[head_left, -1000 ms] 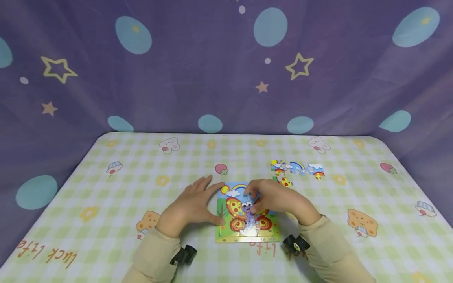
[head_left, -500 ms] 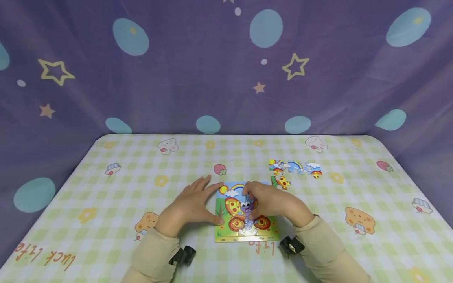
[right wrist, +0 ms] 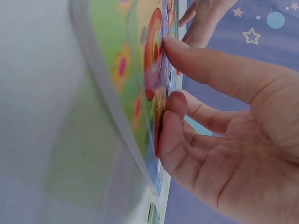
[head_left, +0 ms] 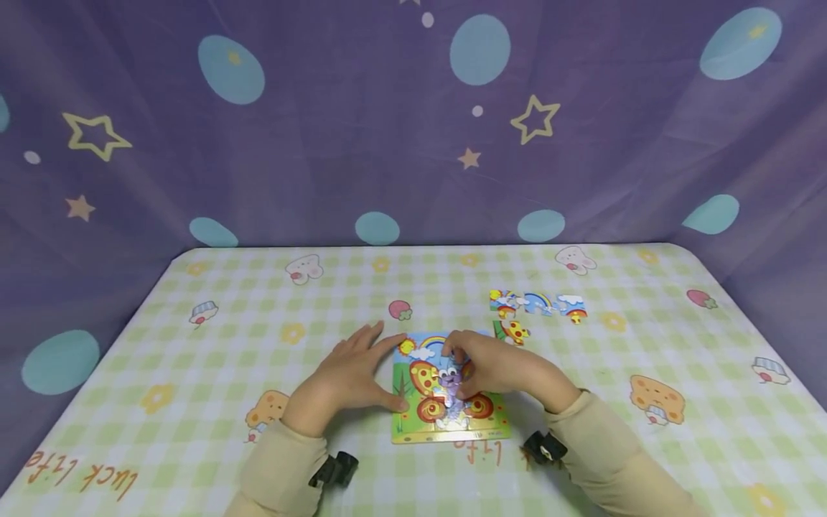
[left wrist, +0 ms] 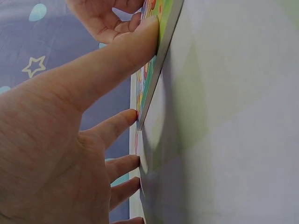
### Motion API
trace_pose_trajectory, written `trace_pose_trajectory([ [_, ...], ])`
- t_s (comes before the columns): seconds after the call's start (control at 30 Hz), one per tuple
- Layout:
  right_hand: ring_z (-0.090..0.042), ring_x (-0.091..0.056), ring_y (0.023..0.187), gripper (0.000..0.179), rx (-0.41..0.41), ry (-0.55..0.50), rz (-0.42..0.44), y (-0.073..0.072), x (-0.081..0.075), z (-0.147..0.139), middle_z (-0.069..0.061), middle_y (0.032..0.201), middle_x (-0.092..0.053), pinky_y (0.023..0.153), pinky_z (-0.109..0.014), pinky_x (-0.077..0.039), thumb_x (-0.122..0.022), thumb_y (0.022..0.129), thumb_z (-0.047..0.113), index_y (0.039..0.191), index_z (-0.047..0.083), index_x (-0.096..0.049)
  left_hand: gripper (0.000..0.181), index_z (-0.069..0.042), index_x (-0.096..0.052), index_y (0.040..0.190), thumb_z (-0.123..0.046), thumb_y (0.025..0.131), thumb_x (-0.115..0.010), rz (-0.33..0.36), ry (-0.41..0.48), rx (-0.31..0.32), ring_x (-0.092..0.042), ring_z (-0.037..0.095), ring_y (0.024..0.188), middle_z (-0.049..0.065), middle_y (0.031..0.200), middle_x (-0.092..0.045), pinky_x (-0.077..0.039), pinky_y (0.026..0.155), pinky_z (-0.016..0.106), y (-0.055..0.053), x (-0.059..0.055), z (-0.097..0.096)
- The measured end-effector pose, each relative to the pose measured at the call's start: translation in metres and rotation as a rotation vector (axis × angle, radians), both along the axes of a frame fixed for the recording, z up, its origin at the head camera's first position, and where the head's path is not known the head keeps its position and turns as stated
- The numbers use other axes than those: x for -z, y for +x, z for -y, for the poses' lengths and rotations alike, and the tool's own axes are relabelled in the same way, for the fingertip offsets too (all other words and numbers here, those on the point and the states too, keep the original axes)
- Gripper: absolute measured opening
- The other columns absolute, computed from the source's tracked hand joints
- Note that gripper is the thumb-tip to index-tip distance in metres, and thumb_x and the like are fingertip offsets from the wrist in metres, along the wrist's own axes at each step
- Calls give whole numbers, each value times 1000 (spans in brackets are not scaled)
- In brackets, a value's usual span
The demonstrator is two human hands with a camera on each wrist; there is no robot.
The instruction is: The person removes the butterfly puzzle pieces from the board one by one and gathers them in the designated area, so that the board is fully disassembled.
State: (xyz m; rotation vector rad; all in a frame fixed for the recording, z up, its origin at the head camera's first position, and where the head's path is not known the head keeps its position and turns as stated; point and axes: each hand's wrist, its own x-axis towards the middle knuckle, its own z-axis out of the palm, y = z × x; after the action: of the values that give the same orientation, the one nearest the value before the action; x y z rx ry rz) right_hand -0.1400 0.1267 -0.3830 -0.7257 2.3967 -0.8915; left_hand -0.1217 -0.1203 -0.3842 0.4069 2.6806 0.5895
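A butterfly jigsaw puzzle lies flat in its tray on the table, showing a sun, a rainbow and red-yellow wings. Along its left side is my left hand, fingers spread; the thumb rests on the tray's edge and the index fingertip touches near the far left corner. My right hand bends over the upper right of the picture. Its thumb and curled fingers pinch a puzzle piece lying in the picture, largely covered by the hand in the head view.
Behind the right hand lie several loose pieces: a sun piece, a rainbow piece, a cloud piece and a yellow wing piece. A checked cloth covers the table; a purple curtain hangs behind it.
The right thumb and fingers have shifted slightly lower over the puzzle's upper right. The left hand stays where it was, and the loose pieces lie as before; the head view has drifted slightly.
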Motion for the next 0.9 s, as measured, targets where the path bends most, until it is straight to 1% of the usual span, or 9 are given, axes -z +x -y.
trace_pose_trajectory([
  [0.2,-16,-54,85,43,-19,-15,-12,2,1,0,-6,97,-49,74,-28,-48,-80,81,2,114,5,-52,100,-25,-41,152,-45,67,-88,2,-2,-8,-13,36,150,13,164,-17,-13,119,57,0,2,0],
  [0.3,-16,-54,86,43,-22,-13,-25,3,-1,0,-5,97,-49,75,-28,-49,-79,82,2,114,6,-51,100,-25,-40,152,-45,67,-88,1,-3,-6,-12,35,150,12,164,-16,-13,119,57,0,1,0],
  [0.6,-16,-53,85,43,-18,-9,-46,4,-2,1,-5,96,-49,74,-28,-48,-78,83,2,115,6,-49,100,-24,-40,153,-46,68,-87,-1,0,7,-12,36,150,14,164,-16,-13,119,58,-2,0,1],
  [0.77,-16,-53,85,43,3,8,-39,5,-1,2,-5,97,-50,74,-31,-48,-78,84,2,115,7,-49,100,-23,-40,152,-46,68,-87,3,7,8,-11,37,149,14,164,-16,-13,119,59,-1,0,1],
  [0.9,-17,-53,84,42,6,-1,-32,6,-1,1,-5,96,-49,73,-31,-48,-77,84,1,115,7,-49,100,-23,-40,152,-46,68,-88,7,9,7,-12,37,149,14,164,-16,-12,119,59,0,0,0],
])
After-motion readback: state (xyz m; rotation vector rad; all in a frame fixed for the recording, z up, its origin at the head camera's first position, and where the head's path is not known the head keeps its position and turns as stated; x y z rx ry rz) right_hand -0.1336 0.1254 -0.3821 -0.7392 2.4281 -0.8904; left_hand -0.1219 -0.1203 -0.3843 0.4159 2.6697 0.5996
